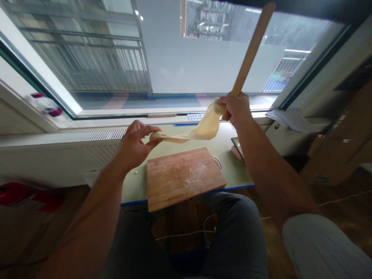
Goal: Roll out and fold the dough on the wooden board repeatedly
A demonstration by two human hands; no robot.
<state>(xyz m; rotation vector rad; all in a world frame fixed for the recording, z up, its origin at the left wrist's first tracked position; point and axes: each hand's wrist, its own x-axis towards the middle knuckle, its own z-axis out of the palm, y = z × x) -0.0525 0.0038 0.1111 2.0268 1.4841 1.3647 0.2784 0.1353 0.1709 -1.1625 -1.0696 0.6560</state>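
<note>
A pale sheet of dough (205,126) hangs stretched in the air between my hands. My left hand (138,141) pinches its narrow, twisted end between thumb and fingers. At the other end, my right hand (236,105) grips both the dough's wider part and the lower end of a wooden rolling pin (252,48), which points up and to the right. Below the dough lies a wooden cutting board (183,174) dusted with flour, a metal handle (217,162) at its right edge.
The board rests on a pale green table (135,190) with a blue edge, its near side over my legs. A window (174,77) and a white radiator (72,155) stand behind. Papers (292,120) lie at the right, near a cardboard box (340,139). Bottles (46,106) stand on the left sill.
</note>
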